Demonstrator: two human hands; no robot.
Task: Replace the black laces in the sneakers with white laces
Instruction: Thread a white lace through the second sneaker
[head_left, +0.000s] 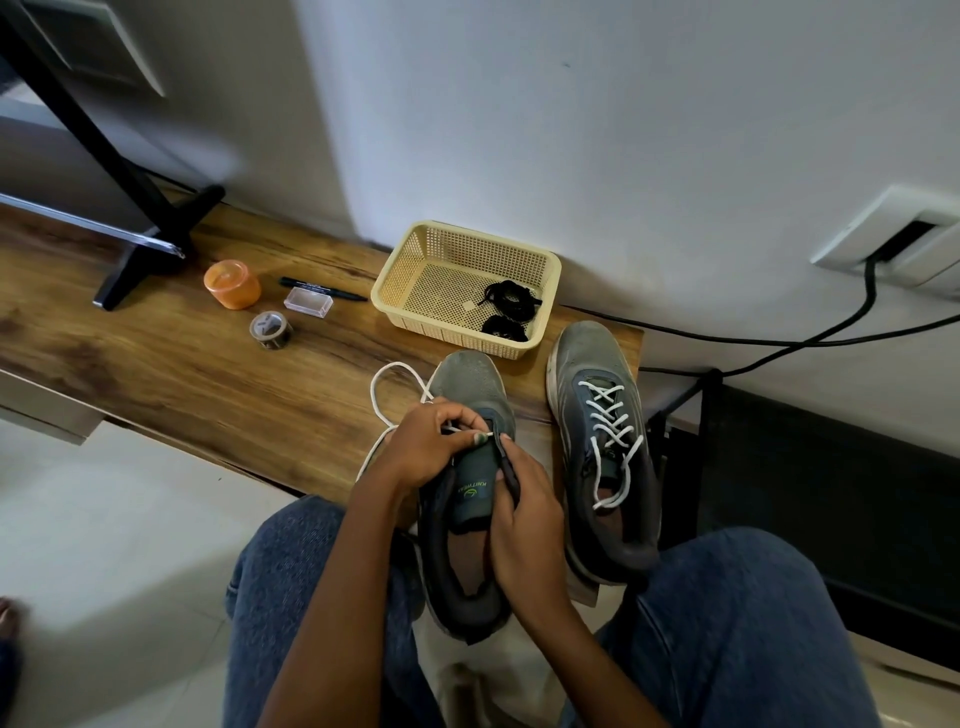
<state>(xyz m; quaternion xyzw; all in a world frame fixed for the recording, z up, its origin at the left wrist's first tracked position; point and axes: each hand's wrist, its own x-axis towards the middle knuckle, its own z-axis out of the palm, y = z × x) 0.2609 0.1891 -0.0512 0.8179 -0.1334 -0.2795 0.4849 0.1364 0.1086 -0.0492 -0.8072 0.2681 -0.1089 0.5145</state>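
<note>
The left hand (426, 447) pinches the white lace (387, 395) at the eyelets of the near sneaker (467, 384), whose heel hangs over the near edge of the wooden table (182, 374). The right hand (524, 525) grips that shoe's right side beside the tongue. Just to the right stands the second sneaker (597, 441), already laced in white. Beyond them, 2 bundles of black laces (511, 299) lie in the beige basket (415, 254).
</note>
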